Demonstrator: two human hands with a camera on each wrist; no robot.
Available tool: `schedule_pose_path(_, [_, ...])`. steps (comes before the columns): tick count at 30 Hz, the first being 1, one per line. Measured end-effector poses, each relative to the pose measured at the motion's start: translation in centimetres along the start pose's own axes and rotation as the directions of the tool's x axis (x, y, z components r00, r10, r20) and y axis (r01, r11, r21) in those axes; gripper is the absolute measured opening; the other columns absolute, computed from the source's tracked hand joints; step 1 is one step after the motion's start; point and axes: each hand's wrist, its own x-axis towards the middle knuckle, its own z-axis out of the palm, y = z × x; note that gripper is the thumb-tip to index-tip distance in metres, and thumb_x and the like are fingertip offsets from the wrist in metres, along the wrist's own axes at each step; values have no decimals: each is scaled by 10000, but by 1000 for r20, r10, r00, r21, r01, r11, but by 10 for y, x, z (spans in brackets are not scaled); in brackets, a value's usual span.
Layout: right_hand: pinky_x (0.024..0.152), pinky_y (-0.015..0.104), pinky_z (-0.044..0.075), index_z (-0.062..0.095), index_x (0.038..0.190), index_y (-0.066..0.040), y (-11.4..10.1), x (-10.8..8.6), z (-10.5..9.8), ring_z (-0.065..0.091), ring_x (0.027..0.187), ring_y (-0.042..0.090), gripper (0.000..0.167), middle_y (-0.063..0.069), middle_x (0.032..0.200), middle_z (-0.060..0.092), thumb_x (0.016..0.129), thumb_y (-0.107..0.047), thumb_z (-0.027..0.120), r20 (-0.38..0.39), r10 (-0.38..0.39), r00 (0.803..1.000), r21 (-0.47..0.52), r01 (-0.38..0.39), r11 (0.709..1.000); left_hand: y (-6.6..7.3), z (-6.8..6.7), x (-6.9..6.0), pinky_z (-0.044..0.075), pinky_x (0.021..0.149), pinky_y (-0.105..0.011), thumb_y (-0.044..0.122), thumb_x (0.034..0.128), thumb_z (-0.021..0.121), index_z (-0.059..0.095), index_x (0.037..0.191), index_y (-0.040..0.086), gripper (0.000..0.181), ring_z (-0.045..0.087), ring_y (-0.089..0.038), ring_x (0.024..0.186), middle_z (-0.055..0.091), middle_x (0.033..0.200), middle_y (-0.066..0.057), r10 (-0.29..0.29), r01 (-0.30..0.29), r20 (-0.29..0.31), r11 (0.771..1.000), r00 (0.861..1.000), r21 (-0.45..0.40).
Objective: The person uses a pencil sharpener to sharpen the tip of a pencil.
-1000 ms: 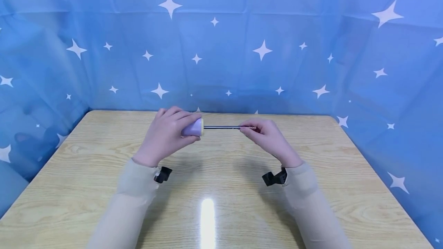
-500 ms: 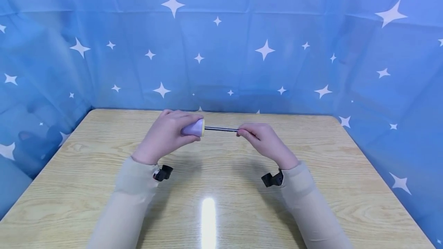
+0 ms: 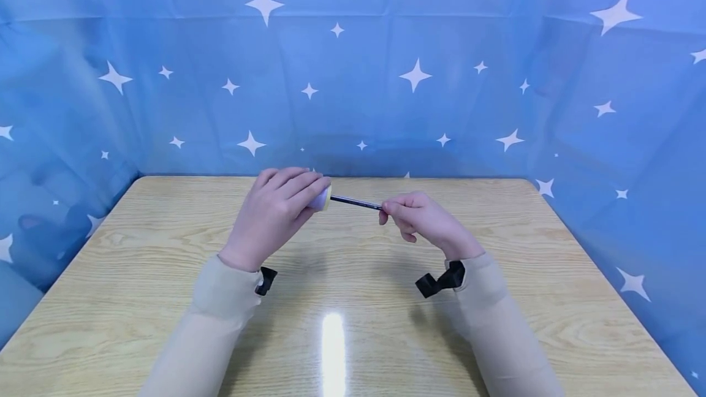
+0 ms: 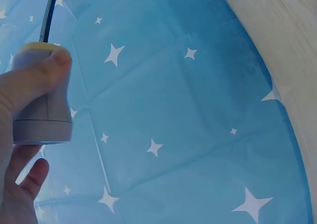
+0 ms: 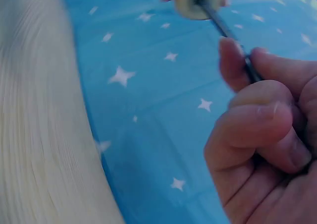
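Note:
My left hand (image 3: 273,216) grips a lilac pencil sharpener (image 3: 321,200) with a cream rim, held sideways above the table. In the left wrist view, the thumb lies along the waisted body of the sharpener (image 4: 47,107), above a seam near its base. A slim dark pencil (image 3: 355,202) runs from its opening, slanting slightly down to the right. Its far end is pinched between thumb and finger of my right hand (image 3: 427,219). From the right wrist view, the pencil (image 5: 221,25) enters a round hole in the cream face; the end inside is hidden.
Both hands are over a light wood-grain table (image 3: 364,299) with rounded far corners. Blue cloth with white stars (image 3: 353,97) hangs behind it and at both sides. A black wrist camera (image 3: 438,280) sits at the right cuff, another (image 3: 266,280) at the left.
The right fingers have rolled around the pencil and shifted their pinch. The left hand has turned further over the sharpener, covering more of it. The pencil now tilts down to the right.

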Motion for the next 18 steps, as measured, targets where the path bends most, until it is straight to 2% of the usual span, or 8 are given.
schedule_pose_path(2, [491, 298, 347, 650, 999, 51, 0, 0, -1, 197, 456, 175, 371, -1, 491, 287, 1027, -280, 486, 29, 19, 999, 54, -21, 998, 1, 0, 0, 431, 898, -406, 108, 781, 807, 680, 1218, 135, 456, 584, -228, 1126, 685, 1156, -21, 10, -10, 2, 1000, 1000, 14])
schedule_pose_path(4, [521, 311, 391, 663, 1030, 34, -1, 0, -1, 225, 460, 182, 379, 4, 504, 300, 1026, -301, 486, 16, 28, 999, 37, -28, 999, 1, 0, 0, 429, 899, -415, 125, 767, 823, 678, 1221, 133, 477, 590, -227, 1116, 685, 1156, -24, 3, -4, 17, 1000, 1000, 10])
schedule_pose_path(7, [578, 328, 428, 696, 1096, -51, -2, 0, 0, 338, 488, 187, 361, 19, 562, 379, 1014, -345, 503, -86, -18, 996, -106, 9, 994, -2, 1, 0, 410, 903, -427, 179, 750, 843, 674, 1230, 138, 510, 607, -220, 1073, 690, 1145, -33, -43, 46, 74, 998, 996, -37])
schedule_pose_path(9, [568, 325, 415, 710, 1113, -109, -4, -1, 2, 388, 512, 193, 320, 33, 596, 429, 1003, -347, 526, -173, -97, 980, -235, 54, 970, -5, 1, -2, 393, 901, -441, 228, 735, 856, 671, 1236, 146, 540, 619, -218, 1038, 697, 1126, -36, -88, 99, 119, 991, 989, -89])
schedule_pose_path(11, [534, 313, 371, 714, 1122, -125, -5, -2, 4, 392, 513, 193, 272, 41, 622, 465, 1000, -301, 545, -222, -211, 952, -355, 123, 927, -9, -1, -3, 369, 906, -449, 271, 736, 854, 671, 1240, 158, 548, 616, -212, 1028, 702, 1106, -32, -137, 160, 158, 976, 978, -146])
schedule_pose_path(13, [504, 305, 343, 722, 1086, -119, -6, -3, 5, 375, 503, 175, 213, 26, 636, 495, 991, -232, 569, -226, -340, 913, -461, 207, 863, -12, -3, -4, 344, 910, -454, 295, 737, 852, 670, 1246, 167, 556, 602, -207, 1037, 703, 1095, -25, -182, 221, 192, 954, 964, -205])
schedule_pose_path(15, [526, 285, 357, 723, 1053, -96, -7, -2, 7, 391, 527, 140, 162, -8, 700, 539, 974, -153, 592, -186, -468, 864, -552, 302, 777, -14, -7, -5, 322, 906, -449, 297, 737, 852, 669, 1254, 179, 561, 581, -200, 1049, 700, 1093, -16, -213, 267, 217, 928, 953, -261])
schedule_pose_path(18, [572, 272, 387, 708, 1011, -70, -7, -1, 9, 435, 591, 91, 110, -37, 803, 591, 934, -60, 630, -111, -619, 778, -643, 419, 641, -16, -11, -5, 303, 875, -431, 286, 730, 860, 663, 1268, 195, 581, 552, -190, 1064, 690, 1104, -7, -240, 319, 253, 885, 937, -339])
